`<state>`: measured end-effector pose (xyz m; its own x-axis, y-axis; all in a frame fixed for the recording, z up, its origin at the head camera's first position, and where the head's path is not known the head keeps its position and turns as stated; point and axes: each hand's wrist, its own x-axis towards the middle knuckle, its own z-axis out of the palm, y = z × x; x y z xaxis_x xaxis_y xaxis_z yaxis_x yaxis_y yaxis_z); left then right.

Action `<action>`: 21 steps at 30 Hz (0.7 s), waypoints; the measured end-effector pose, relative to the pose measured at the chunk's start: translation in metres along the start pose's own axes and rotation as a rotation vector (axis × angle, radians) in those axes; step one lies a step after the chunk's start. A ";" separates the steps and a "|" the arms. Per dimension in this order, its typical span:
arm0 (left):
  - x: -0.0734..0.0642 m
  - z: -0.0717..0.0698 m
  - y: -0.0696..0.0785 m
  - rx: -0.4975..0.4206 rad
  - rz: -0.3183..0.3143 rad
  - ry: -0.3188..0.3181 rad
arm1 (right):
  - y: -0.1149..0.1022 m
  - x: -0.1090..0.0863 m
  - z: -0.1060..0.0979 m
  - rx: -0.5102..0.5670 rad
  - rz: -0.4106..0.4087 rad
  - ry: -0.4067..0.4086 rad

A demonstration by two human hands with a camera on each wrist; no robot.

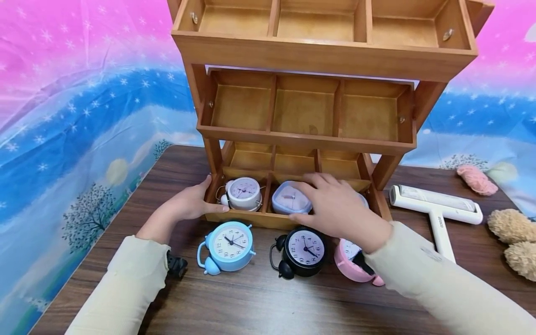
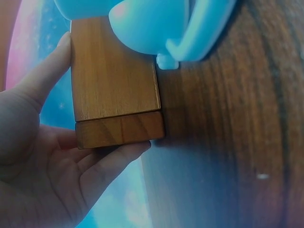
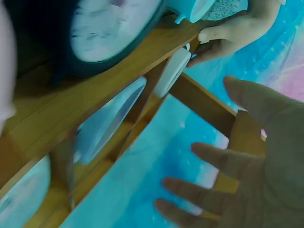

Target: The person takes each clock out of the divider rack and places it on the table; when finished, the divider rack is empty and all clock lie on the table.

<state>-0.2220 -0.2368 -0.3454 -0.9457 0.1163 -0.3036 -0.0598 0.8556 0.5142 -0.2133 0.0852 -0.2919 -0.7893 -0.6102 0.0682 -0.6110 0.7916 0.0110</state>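
My left hand [image 1: 190, 200] grips the left end of the wooden shelf's bottom tier [image 2: 116, 71], thumb along the front and fingers round the side. In that tier a white twin-bell alarm clock [image 1: 244, 193] stands in the left compartment and a pale blue square clock [image 1: 289, 199] in the middle one. Another clock [image 1: 363, 200] in the right compartment is mostly hidden by my right hand [image 1: 335, 207]. The right hand is over the tier with fingers spread, holding nothing in the right wrist view. In front lie blue [image 1: 232, 244], black [image 1: 305, 251] and pink [image 1: 351, 267] alarm clocks.
Two higher tiers of the shelf [image 1: 310, 137] rise above the hands, each split into compartments. To the right lie a white lint-roller-like tool [image 1: 437, 204], pink yarn [image 1: 477, 180] and fluffy beige balls [image 1: 512, 225]. A patterned cloth [image 1: 125, 93] hangs behind the table.
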 end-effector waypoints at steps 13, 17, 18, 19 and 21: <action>0.004 0.002 -0.005 -0.009 0.002 0.002 | -0.049 0.097 0.024 0.117 -0.050 -0.219; 0.004 0.001 -0.005 -0.007 -0.005 0.001 | -0.054 0.114 0.031 0.111 -0.042 -0.252; 0.004 0.001 -0.005 -0.007 -0.006 0.002 | -0.055 0.117 0.032 0.109 -0.043 -0.254; 0.004 0.000 -0.006 -0.007 -0.008 0.002 | -0.056 0.120 0.033 0.108 -0.045 -0.253; 0.003 -0.001 -0.006 -0.009 -0.007 0.002 | -0.058 0.125 0.036 0.110 -0.049 -0.255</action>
<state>-0.2247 -0.2418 -0.3488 -0.9459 0.1096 -0.3053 -0.0689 0.8517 0.5194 -0.2784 -0.0381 -0.3195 -0.7398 -0.6474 -0.1833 -0.6408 0.7610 -0.1015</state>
